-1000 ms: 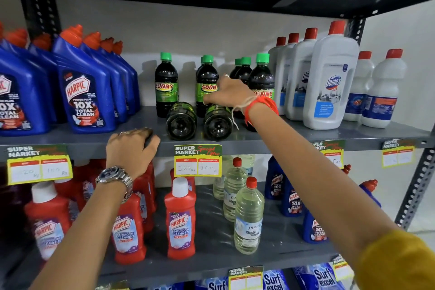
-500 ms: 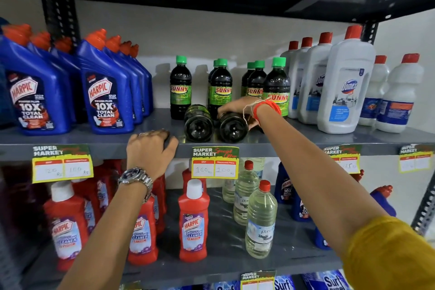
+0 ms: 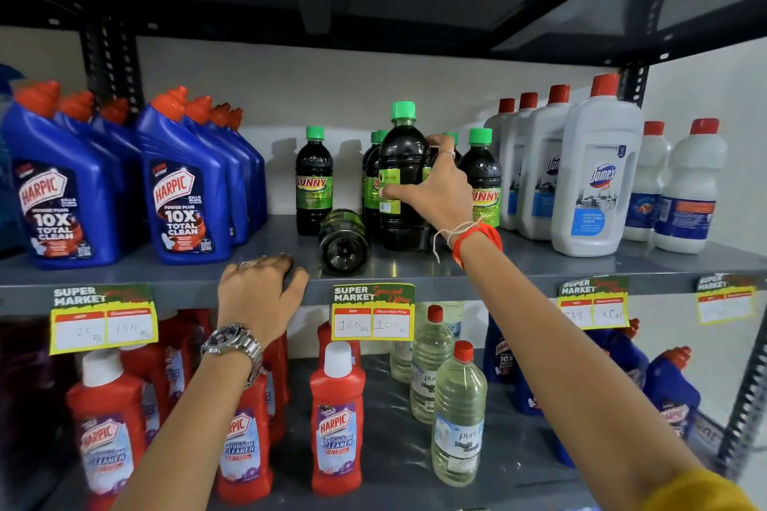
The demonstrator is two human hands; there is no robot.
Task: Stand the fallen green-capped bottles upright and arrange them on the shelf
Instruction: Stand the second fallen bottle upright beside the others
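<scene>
My right hand (image 3: 431, 189) grips a dark green-capped bottle (image 3: 401, 153) around its label and holds it upright on the grey middle shelf (image 3: 539, 261). One more dark bottle (image 3: 343, 243) lies on its side just left of it, base toward me. Other green-capped bottles stand behind: one at the left (image 3: 313, 183), one at the right (image 3: 481, 178), and others partly hidden by the held bottle. My left hand (image 3: 259, 295) rests palm down on the shelf's front edge, holding nothing.
Blue Harpic bottles (image 3: 182, 187) fill the shelf's left side, white red-capped bottles (image 3: 597, 174) the right. Red cleaner bottles (image 3: 337, 419) and clear bottles (image 3: 458, 415) stand on the shelf below. Price tags (image 3: 373, 311) hang from the shelf edge. Another shelf runs overhead.
My right hand has taken the right fallen bottle and raised it from lying to upright. The left fallen bottle stays down. My left hand has stayed on the shelf edge.
</scene>
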